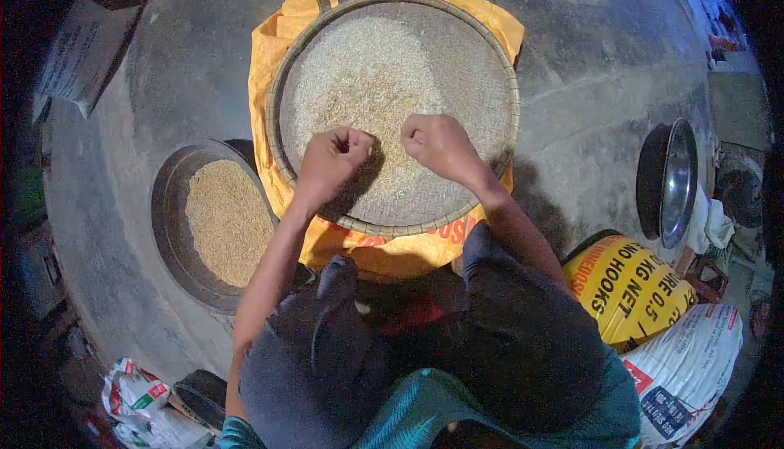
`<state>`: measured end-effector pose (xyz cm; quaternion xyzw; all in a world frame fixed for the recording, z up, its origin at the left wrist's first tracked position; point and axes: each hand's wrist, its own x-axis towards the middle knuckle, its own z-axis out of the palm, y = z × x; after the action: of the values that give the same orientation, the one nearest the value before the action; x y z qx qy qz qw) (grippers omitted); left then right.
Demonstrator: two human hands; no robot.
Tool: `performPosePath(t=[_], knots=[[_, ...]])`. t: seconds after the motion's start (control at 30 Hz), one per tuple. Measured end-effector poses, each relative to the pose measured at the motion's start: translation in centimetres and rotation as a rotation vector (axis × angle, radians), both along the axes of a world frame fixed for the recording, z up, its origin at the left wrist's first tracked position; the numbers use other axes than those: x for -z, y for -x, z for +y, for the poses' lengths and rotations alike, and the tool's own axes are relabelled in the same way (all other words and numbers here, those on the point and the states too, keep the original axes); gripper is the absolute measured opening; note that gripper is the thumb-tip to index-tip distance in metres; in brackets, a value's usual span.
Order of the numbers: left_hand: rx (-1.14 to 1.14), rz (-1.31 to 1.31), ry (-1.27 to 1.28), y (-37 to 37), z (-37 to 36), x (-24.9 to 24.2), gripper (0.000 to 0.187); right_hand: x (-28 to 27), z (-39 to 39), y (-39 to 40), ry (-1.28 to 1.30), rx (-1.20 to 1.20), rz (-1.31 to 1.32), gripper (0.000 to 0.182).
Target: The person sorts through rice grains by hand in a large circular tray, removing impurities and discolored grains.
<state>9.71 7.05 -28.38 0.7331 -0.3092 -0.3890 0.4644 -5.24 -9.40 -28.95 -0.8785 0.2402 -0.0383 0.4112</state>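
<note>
A round woven tray (482,73) with a slatted rim lies on an orange sack (273,57). Pale grains (359,49) spread over its left and middle part, with browner grains (367,102) nearer the hands. My left hand (335,163) is over the lower left of the tray, its fingers curled and pinched together. Opposite it, my right hand (441,147) is over the lower right of the grains, also with curled fingers. What either hand holds, if anything, is too small to see.
A round basin (167,228) of brown grain (224,220) stands on the floor at left. At right are a metal bowl (679,184), a yellow sack (629,290) and a white sack (694,359). Another sack (90,49) lies at upper left, white bags (135,392) at lower left.
</note>
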Motion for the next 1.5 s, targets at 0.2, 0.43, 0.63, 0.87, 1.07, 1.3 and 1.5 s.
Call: performPosePath(t=[0.2,0.43,0.63,0.87,1.07,1.3,1.5], knots=[[0.113,-0.389,-0.051,1.4,0.1,0.4,0.019,-0.1,-1.4,0.1,-0.364,0.046,-0.037,0.015],[0.037,-0.087,-0.059,1.2,0.0,-0.3,0.014,0.6,0.8,0.1,0.035,-0.142,-0.022,0.016],[-0.157,0.508,0.163,-1.8,0.8,0.2,0.011,-1.1,-0.6,0.0,-0.53,-0.036,-0.088,0.009],[-0.1,0.324,0.045,-0.8,0.6,0.5,0.015,-0.2,0.1,-0.4,-0.501,0.082,-0.066,0.011],[0.036,-0.184,0.021,1.6,-0.1,0.3,0.018,0.5,1.5,-0.8,0.176,-0.076,-0.108,0.014],[0.157,-0.554,0.021,2.2,-0.7,-0.3,0.018,-1.4,-0.9,-0.4,-0.718,0.204,-0.016,0.013],[0.081,-0.272,-0.04,1.4,-0.4,0.6,0.015,0.8,0.2,-0.7,-0.554,0.217,-0.154,0.009]])
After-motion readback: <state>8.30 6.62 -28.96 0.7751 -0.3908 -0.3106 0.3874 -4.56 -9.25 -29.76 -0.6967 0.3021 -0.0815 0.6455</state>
